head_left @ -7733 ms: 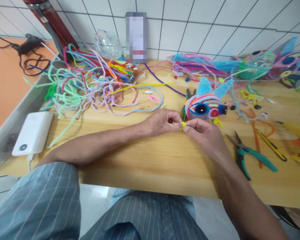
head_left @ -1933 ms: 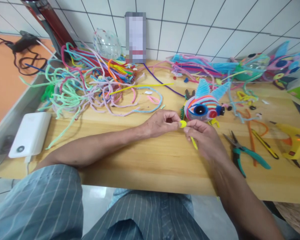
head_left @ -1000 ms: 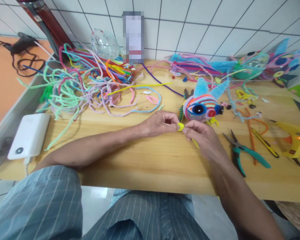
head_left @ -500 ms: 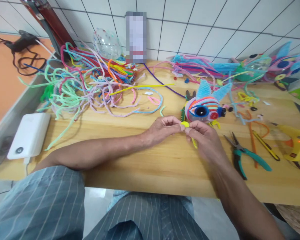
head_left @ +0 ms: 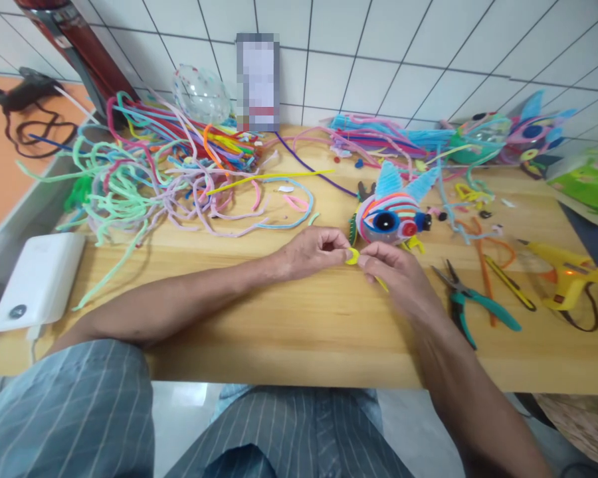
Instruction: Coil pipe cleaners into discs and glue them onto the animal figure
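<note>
My left hand (head_left: 315,253) pinches a small yellow pipe cleaner (head_left: 352,257), wound into a flat coil, between thumb and fingertips. At the coil's right edge, my right hand (head_left: 397,271) has its fingers closed on the same pipe cleaner, whose free end sticks out below. Both hands are held above the wooden table (head_left: 279,325), fingertips almost meeting. Just behind them sits a craft fish (head_left: 379,237) with blue fins, striped coils, a dark blue eye and a red button-like mouth.
Loose pipe cleaners (head_left: 124,192) sprawl at the left behind a white power bank (head_left: 42,279). On the right lie teal-handled pliers (head_left: 493,310), a yellow utility knife (head_left: 511,284) and a yellow glue gun (head_left: 565,272). A phone (head_left: 259,79) leans against the tiled wall.
The camera view has shifted, so everything sits slightly further left. The yellow coil has turned between my fingers, and less of its loose tail shows below my right hand.
</note>
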A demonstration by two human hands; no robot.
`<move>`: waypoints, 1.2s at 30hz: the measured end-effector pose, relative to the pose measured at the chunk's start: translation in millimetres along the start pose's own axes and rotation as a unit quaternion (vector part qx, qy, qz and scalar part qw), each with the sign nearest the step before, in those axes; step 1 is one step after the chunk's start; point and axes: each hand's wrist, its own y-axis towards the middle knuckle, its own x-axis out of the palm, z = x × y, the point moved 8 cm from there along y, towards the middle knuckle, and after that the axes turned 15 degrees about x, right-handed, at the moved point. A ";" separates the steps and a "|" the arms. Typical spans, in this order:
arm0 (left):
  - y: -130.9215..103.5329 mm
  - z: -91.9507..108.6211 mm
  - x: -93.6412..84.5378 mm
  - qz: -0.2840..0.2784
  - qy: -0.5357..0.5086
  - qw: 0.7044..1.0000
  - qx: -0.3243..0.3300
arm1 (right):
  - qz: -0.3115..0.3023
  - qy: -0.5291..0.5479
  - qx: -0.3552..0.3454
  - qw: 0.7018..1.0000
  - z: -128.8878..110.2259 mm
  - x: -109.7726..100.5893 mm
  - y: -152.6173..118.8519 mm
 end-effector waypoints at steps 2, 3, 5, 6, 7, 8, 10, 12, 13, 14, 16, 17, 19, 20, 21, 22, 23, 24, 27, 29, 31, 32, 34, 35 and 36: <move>-2.0 1.7 -0.8 0.028 0.003 1.000 0.010 | 0.021 0.009 0.004 1.000 2.1 -3.0 0.9; -3.1 2.8 -0.8 0.042 0.000 0.999 0.017 | 0.027 0.017 0.004 0.999 3.5 -3.3 1.3; -5.8 3.7 0.2 0.076 -0.016 0.997 0.030 | 0.027 0.034 -0.001 0.999 5.7 -1.2 2.1; -7.2 3.1 1.1 0.093 -0.030 0.995 0.035 | 0.023 0.038 -0.003 0.999 6.9 0.8 2.5; -8.6 1.6 2.2 0.111 -0.047 0.992 0.038 | 0.020 0.039 -0.005 0.999 8.0 2.7 3.0; -10.0 -0.6 3.4 0.127 -0.065 0.989 0.038 | 0.015 0.037 -0.006 0.999 9.0 4.6 3.6; -12.1 -5.9 5.9 0.150 -0.097 0.983 0.029 | 0.009 0.027 -0.005 1.000 11.0 6.8 4.9; -13.0 -9.6 7.6 0.159 -0.113 0.981 0.017 | 0.004 0.026 -0.004 1.000 11.7 6.9 6.0; -13.1 -10.3 7.7 0.161 -0.115 0.980 0.012 | 0.002 0.033 -0.004 0.999 11.7 6.3 6.5; -13.1 -10.1 7.2 0.163 -0.114 0.980 0.009 | 0.004 0.045 -0.002 0.999 11.6 5.2 6.9; -13.0 -8.6 5.4 0.168 -0.109 0.980 0.008 | 0.017 0.082 0.003 0.996 11.4 2.1 7.4; -13.1 -7.8 4.5 0.171 -0.108 0.979 0.009 | 0.025 0.098 0.006 0.995 11.5 1.2 7.5; -13.9 -7.0 3.7 0.175 -0.109 0.978 0.010 | 0.032 0.118 0.012 0.992 11.9 2.1 7.8; -14.6 -7.1 4.0 0.176 -0.109 0.978 0.010 | 0.032 0.125 0.014 0.992 12.2 3.4 8.0; -15.3 -7.4 4.4 0.177 -0.108 0.978 0.009 | 0.032 0.131 0.016 0.991 12.8 4.8 8.3; -16.2 -7.7 5.0 0.178 -0.107 0.978 0.010 | 0.033 0.136 0.015 0.990 13.4 5.9 8.5; -16.9 -8.0 5.9 0.178 -0.106 0.978 0.010 | 0.034 0.138 0.013 0.990 13.8 6.6 8.6; -17.6 -8.3 6.9 0.178 -0.106 0.978 0.009 | 0.035 0.137 0.011 0.990 14.3 7.2 8.7; -17.3 -8.5 9.4 0.171 -0.109 0.979 0.005 | 0.040 0.108 0.005 0.993 14.2 7.0 8.1; -14.5 -8.4 10.7 0.147 -0.112 0.983 -0.003 | 0.046 0.087 0.004 0.995 12.7 4.7 6.5; -9.8 -7.7 11.9 0.101 -0.112 0.988 -0.016 | 0.047 0.071 0.010 0.996 11.1 2.6 4.5; -7.5 -7.5 12.1 0.073 -0.111 0.991 -0.026 | 0.043 0.063 0.016 0.997 10.5 2.2 3.5; -4.1 -7.1 11.5 0.020 -0.106 0.993 -0.049 | 0.036 0.050 0.025 0.998 9.1 2.0 1.5; -3.0 -6.6 10.6 -0.001 -0.101 0.993 -0.059 | 0.033 0.044 0.027 0.998 8.3 2.1 0.6; -2.2 -5.9 9.6 -0.018 -0.095 0.993 -0.064 | 0.031 0.037 0.028 0.998 7.5 2.3 -0.1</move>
